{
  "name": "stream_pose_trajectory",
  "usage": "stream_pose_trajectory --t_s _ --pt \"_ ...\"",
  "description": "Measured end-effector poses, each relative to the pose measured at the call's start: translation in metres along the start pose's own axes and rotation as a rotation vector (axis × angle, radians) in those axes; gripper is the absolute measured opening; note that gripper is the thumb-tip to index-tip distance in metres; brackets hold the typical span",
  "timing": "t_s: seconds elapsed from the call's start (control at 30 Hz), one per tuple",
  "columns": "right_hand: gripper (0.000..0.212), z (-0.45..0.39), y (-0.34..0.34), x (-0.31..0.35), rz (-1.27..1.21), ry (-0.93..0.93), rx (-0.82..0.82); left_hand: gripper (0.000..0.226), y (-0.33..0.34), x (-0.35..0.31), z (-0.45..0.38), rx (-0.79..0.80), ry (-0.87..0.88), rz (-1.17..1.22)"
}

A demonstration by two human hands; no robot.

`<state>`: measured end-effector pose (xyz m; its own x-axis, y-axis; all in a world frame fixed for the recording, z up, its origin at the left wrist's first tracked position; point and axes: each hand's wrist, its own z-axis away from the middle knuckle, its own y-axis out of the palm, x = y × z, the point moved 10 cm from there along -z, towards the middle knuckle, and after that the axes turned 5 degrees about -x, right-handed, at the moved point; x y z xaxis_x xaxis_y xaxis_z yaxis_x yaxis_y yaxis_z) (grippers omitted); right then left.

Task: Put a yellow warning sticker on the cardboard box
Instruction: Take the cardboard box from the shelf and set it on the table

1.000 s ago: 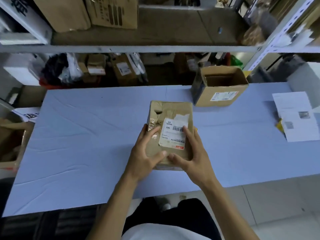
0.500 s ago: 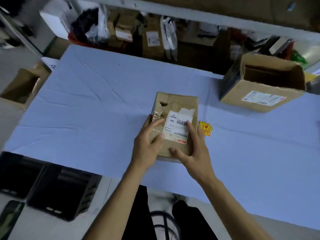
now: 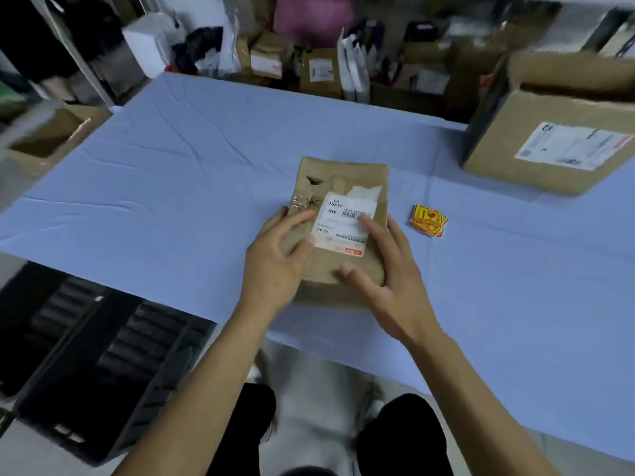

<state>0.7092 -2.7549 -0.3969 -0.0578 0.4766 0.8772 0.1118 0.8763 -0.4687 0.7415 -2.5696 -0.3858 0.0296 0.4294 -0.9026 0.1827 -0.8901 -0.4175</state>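
Brown, dented cardboard box (image 3: 343, 214) lies flat on the pale blue table cover (image 3: 171, 187), close to the near edge, and both hands rest on it. Its top face carries a white shipping label (image 3: 345, 223) with a barcode, torn at its far edge, and a ragged hole sits near the far left corner. The left hand (image 3: 275, 259) grasps the box at its left side, fingers spread across the top face and the thumb lying beside the label. The right hand (image 3: 388, 273) grasps the right near part of the box: its forefinger stretches over the label, the thumb presses the top face near the front edge, and the other fingers curl around the right side.

Just to the right of the box, apart from it and untouched, lies a small stack of yellow warning stickers (image 3: 429, 220) with red printing, fanned a little on the cover. Farther right and toward the back stands a larger open cardboard carton (image 3: 549, 146) with a white label on the side facing the camera. Beyond the table's far edge, parcels and bags crowd the background, blurred. A dark crate (image 3: 113, 359) stands on the floor at lower left, below the table's near edge.
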Motion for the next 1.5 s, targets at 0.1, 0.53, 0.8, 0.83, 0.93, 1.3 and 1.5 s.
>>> stream_pose_trajectory --t_s 0.1,0.53,0.8,0.83,0.93,1.3,1.5 --pt "0.072 -0.003 -0.003 -0.001 0.119 -0.08 -0.071 0.035 -0.005 -0.016 0.014 -0.127 0.16 -0.217" --pt "0.071 0.035 0.017 0.002 -0.058 0.089 0.13 0.072 0.026 -0.02 0.084 -0.063 0.18 -0.542" --pt "0.065 0.0 -0.005 -0.002 0.294 -0.082 0.007 0.068 -0.011 0.01 0.018 0.149 0.324 -0.256" --pt "0.069 -0.012 -0.012 -0.004 0.361 -0.067 0.003 0.068 -0.017 0.012 0.01 0.214 0.337 -0.251" --pt "0.071 -0.046 -0.012 -0.007 0.347 -0.07 0.033 0.069 -0.028 0.026 -0.017 0.362 0.266 -0.194" --pt "0.084 -0.048 0.015 -0.036 0.193 -0.137 -0.155 0.071 -0.017 0.076 -0.028 -0.167 -0.046 -0.227" --pt "0.1 -0.033 0.028 -0.051 0.342 -0.136 -0.067 0.103 -0.007 0.06 -0.008 -0.205 0.18 -0.473"
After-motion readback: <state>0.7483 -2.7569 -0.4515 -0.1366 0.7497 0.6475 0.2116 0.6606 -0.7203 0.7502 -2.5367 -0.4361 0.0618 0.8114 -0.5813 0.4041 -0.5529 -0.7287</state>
